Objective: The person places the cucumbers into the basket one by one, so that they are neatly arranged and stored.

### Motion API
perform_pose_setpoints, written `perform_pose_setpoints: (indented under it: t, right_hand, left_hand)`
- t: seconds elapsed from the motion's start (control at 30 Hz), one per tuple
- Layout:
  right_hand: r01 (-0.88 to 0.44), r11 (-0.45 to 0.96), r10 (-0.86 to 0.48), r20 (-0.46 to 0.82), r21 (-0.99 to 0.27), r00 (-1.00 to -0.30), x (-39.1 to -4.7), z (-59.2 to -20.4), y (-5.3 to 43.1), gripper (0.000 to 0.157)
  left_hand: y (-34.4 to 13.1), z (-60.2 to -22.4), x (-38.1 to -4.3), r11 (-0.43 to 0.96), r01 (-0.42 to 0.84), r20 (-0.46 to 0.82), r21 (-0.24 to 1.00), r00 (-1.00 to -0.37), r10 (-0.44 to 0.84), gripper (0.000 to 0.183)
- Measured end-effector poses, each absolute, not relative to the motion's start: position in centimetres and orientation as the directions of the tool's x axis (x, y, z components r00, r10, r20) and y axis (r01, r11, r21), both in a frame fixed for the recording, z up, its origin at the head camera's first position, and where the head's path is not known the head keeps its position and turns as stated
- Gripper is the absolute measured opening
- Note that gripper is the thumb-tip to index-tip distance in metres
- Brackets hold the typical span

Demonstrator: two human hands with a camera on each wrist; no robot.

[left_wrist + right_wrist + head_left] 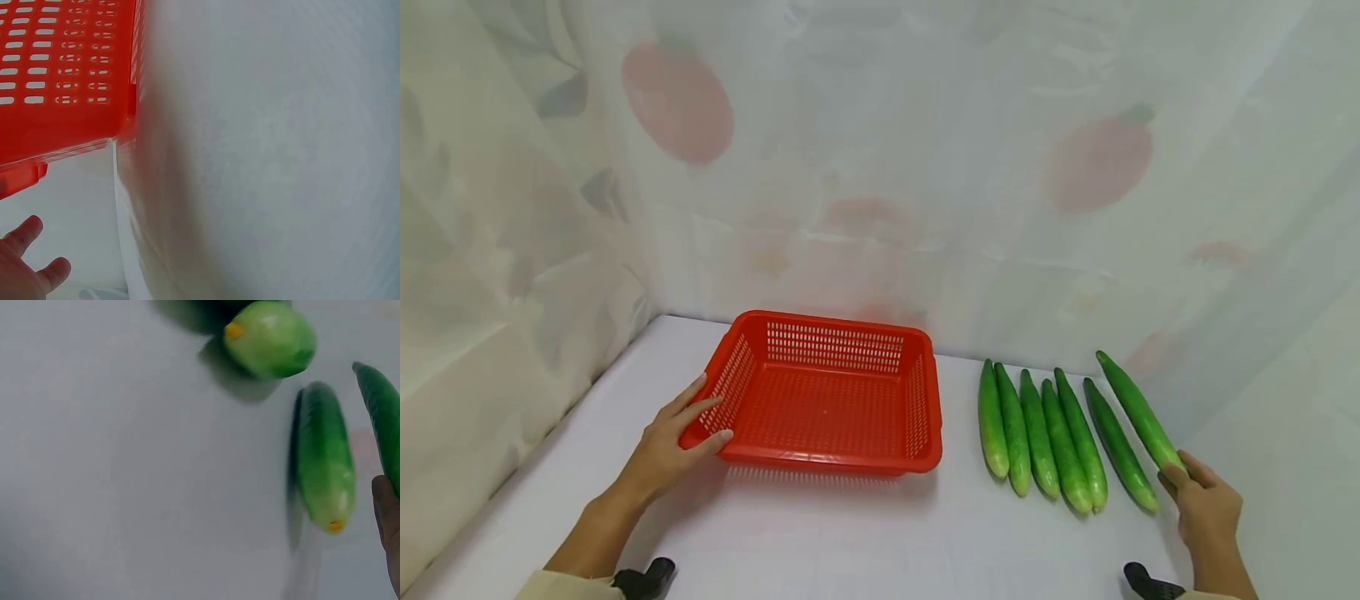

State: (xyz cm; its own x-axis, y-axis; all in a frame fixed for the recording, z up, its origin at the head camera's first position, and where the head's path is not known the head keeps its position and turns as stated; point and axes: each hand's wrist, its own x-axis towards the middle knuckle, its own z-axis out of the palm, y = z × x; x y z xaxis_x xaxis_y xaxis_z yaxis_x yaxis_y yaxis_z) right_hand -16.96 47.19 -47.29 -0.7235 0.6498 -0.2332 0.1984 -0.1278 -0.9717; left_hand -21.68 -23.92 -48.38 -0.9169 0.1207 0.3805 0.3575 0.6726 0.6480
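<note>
Right hand (1210, 502) grips cucumber (1139, 408) — left hand (661, 452) beside basket (820, 458).

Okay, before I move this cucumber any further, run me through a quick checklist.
1. Right hand gripping the held cucumber by its paler near end: ok.
2. Left hand steadying the basket: cannot tell; it lies spread at the left side, but how firmly it touches isn't clear.
3. Basket opening facing up: ok.
4. Room inside: ok, nothing is in it.
5. Held cucumber over the basket: not ok; it is at the far right, beyond the six other cucumbers.
</note>
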Motion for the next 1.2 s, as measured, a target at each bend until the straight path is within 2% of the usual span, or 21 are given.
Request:
perform_pose_setpoints:
  t: [0.2,0.3,0.4,0.47,0.57,0.93,1.2]
  right_hand:
    - [0.072,-0.131,0.558,-0.133,-0.989,-0.819,-16.4,-45.7,46.3,0.07]
    - [-0.037,-0.138,0.46,-0.031,-0.99,-0.887,-16.0,-44.8,45.7,0.056]
    - [-0.164,-0.221,0.319,0.087,-0.961,-0.944,-16.1,-43.7,44.9,0.038]
    - [-0.22,-0.288,0.232,0.155,-0.932,-0.96,-16.3,-42.9,44.3,0.033]
    - [-0.263,-0.316,0.135,0.232,-0.912,-0.963,-16.7,-41.8,43.2,0.035]
    - [-0.36,-0.198,-0.062,0.379,-0.912,-0.923,-17.0,-38.9,40.1,0.037]
    - [-0.383,-0.068,-0.135,0.389,-0.921,-0.911,-17.5,-37.6,37.5,0.036]
  left_hand:
    - [-24.0,-48.6,-21.5,0.68,0.356,0.377,0.641,-0.918,0.125,0.059]
    - [-24.0,-48.6,-21.6,0.683,0.352,0.368,0.641,-0.921,0.129,0.059]
    - [-23.9,-48.4,-21.7,0.683,0.35,0.365,0.641,-0.922,0.13,0.059]
    - [-23.9,-48.2,-21.7,0.683,0.348,0.363,0.642,-0.923,0.129,0.06]
    - [-24.0,-48.1,-21.6,0.684,0.343,0.358,0.644,-0.925,0.127,0.06]
    - [-24.0,-48.1,-21.8,0.68,0.348,0.357,0.646,-0.924,0.135,0.061]
    - [-24.0,-48.1,-21.6,0.664,0.364,0.361,0.653,-0.92,0.15,0.06]
